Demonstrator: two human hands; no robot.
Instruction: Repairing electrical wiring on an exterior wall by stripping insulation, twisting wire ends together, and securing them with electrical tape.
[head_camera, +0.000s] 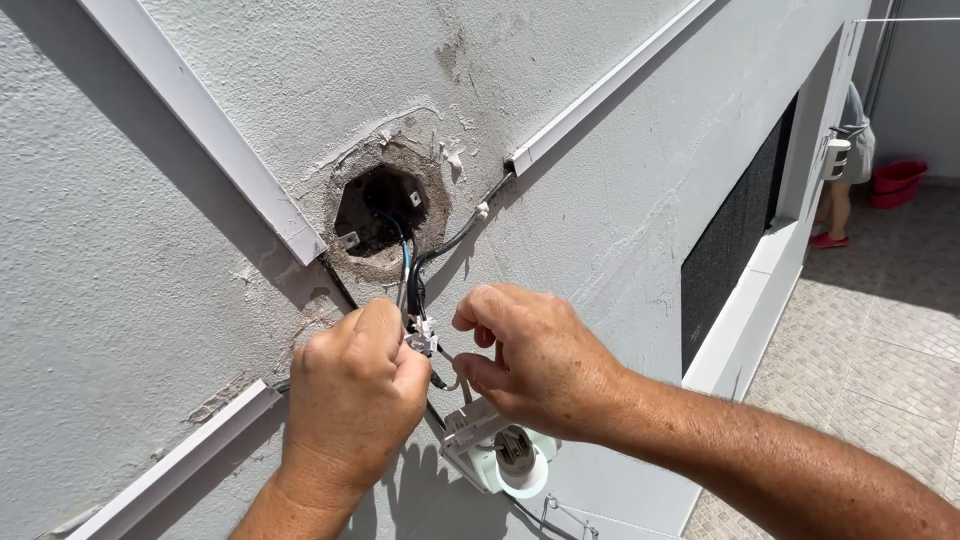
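Nearest me, low in the frame, my left hand (352, 395) is curled into a loose fist, thumb and forefinger pinching the small white connector block (422, 337) at frame centre so it stays put against the pull of the wires. My right hand (530, 362), coming in from the lower right, has its fingers bent and pressed together at the tips, nipping a thin wire just right of that block; I cannot tell whether the wire is seated in a terminal.

Just below both hands hangs a white lamp holder (495, 455), dangling by its leads, which is why it sits tilted against the wall.

Behind the hands, black and blue wires (408, 262) run up from the block into a rough round hole (380, 205) broken in the grey rendered wall (120, 250). White cable trunking (205, 125) meets the hole from the upper left, another length (610, 85) from the upper right, a third at lower left.

Far right, a dark window opening (735, 235), tiled floor (880, 340), and a red tub (897, 180) beside someone's legs.
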